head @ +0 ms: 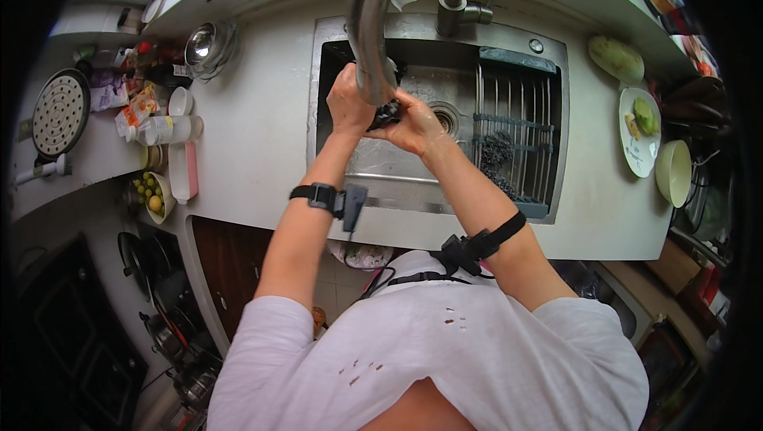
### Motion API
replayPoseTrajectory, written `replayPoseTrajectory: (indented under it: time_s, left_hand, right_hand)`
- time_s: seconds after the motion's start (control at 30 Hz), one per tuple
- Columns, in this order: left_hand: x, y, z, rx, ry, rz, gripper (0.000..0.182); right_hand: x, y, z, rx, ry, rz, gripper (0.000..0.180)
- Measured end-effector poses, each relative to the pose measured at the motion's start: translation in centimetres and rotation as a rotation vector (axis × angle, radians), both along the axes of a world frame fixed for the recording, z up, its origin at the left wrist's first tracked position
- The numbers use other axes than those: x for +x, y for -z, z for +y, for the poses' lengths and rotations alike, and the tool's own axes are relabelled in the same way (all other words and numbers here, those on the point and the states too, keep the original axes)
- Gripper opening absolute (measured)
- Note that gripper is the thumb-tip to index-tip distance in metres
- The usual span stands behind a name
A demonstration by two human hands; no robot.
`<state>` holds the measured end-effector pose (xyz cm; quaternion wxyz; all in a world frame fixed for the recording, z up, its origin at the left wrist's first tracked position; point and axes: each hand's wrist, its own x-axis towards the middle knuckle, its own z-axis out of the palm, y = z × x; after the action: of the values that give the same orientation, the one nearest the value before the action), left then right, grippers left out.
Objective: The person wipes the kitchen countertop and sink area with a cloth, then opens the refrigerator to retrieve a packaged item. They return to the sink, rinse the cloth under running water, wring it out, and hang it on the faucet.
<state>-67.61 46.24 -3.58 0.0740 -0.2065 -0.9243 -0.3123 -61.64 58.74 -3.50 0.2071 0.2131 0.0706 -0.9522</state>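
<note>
Both of my hands are over the left part of a stainless steel sink (393, 159), under the curved metal faucet spout (369, 31). A dark, wet item (387, 114), too covered to name, lies between them. My left hand (350, 100) is a closed fist at its left side, partly behind the spout. From the right, my right hand (417, 122) cups the dark item with bent fingers. The sink drain (446, 118) shows just right of that hand. A metal roll-up rack (518, 112) spans the right of the sink, with a dark speckled mesh-like thing (498, 150) at it.
A green melon-like gourd (616, 59), an oval plate with food (632, 156) and a pale green bowl (673, 173) stand on the right. Metal bowls (205, 49), a plastic bottle (161, 131) and a pink-and-white container (183, 173) are on the left counter. The faucet base (451, 13) rises behind the sink.
</note>
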Motion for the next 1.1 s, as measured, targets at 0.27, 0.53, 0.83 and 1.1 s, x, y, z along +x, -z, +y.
replayPoseTrajectory:
  time_s: [0.27,0.53,0.83,1.1]
  left_hand:
    - [-0.6,-1.9,-4.4,-0.130,0.800,0.296,0.086]
    - [-1.6,-2.9,-2.8,-0.253,0.764,0.108,0.059]
    - [1.8,-1.7,0.3,0.076,0.252,0.199,0.028]
    - [1.7,-0.9,1.7,0.668,-0.174,-0.561,0.030]
  right_hand:
    - [-2.2,0.9,1.6,-0.062,-0.116,0.065,0.040]
    - [-3.0,-0.4,1.1,0.264,-0.327,0.168,0.028]
    - [-3.3,1.0,-1.6,0.403,0.028,-0.157,0.025]
    - [-3.6,2.0,-1.7,1.170,0.123,0.060,0.035]
